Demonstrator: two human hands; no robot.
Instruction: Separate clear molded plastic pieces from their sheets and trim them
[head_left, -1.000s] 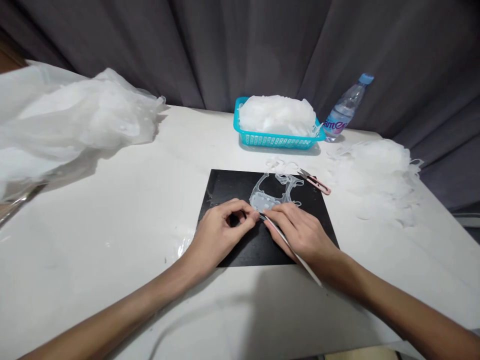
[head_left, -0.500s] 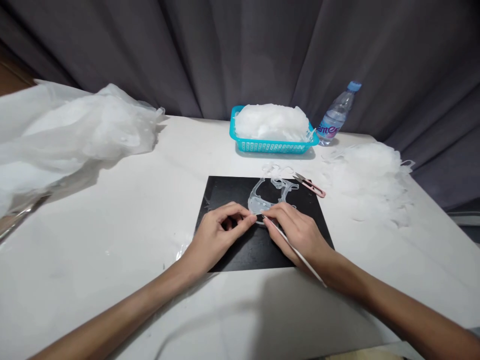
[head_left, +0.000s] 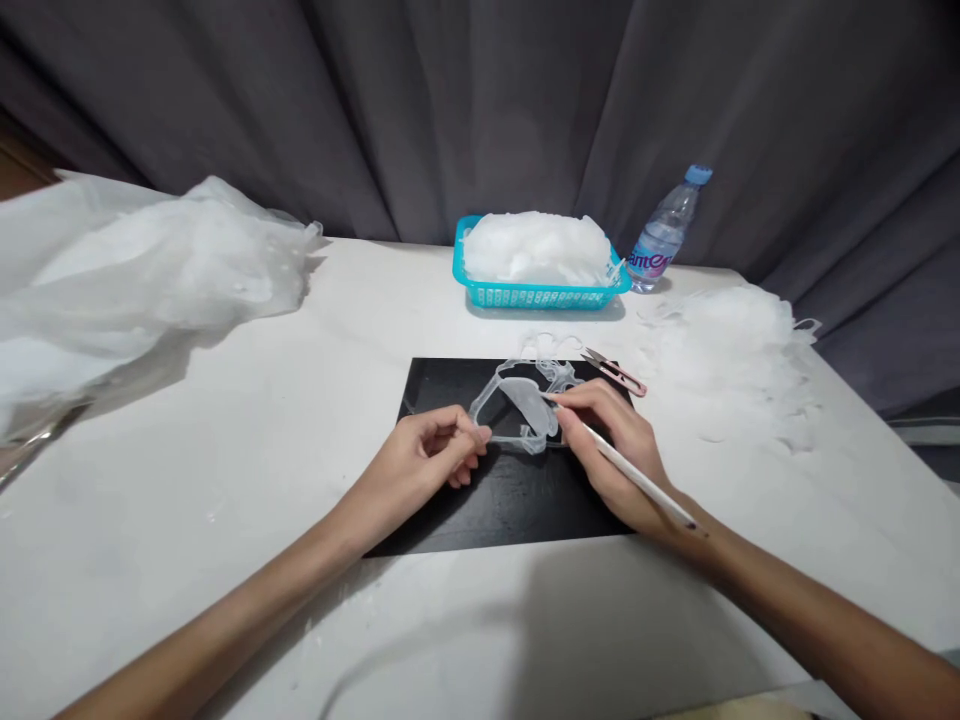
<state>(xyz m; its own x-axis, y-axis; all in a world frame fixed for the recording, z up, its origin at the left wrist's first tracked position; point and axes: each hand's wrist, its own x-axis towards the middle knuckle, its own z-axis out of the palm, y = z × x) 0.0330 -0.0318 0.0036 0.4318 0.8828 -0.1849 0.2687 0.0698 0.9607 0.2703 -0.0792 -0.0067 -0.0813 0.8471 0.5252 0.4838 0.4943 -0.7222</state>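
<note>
Setting: dark grey cloth curtain in deep vertical folds, behind a smooth white table. Left hand: thumb and forefinger pinched together on the edge of a thin, translucent, looped plastic offcut. Right hand: fingers closed, pen-fashion, round a slim white rod, its far end dark. Between the hands, within the offcut's loop: one frosted, rounded, flexible-looking sheet piece, tilted, just beside the right fingertips; whether rod and piece touch cannot be told. Beneath: flat, black, rectangular mat, faintly scuffed. At its far edge: curled, ribbon-thin white strips; pink-handled snips with metal blades, lying partly over the mat's far right corner. Beyond: perforated turquoise plastic basket, heaped with soft-looking white pieces. Beside it: clear plastic bottle, blue cap, printed label. Far right: loose, wispy white pile. Far left: large, crumpled, semi-transparent bag, white contents showing through.
</note>
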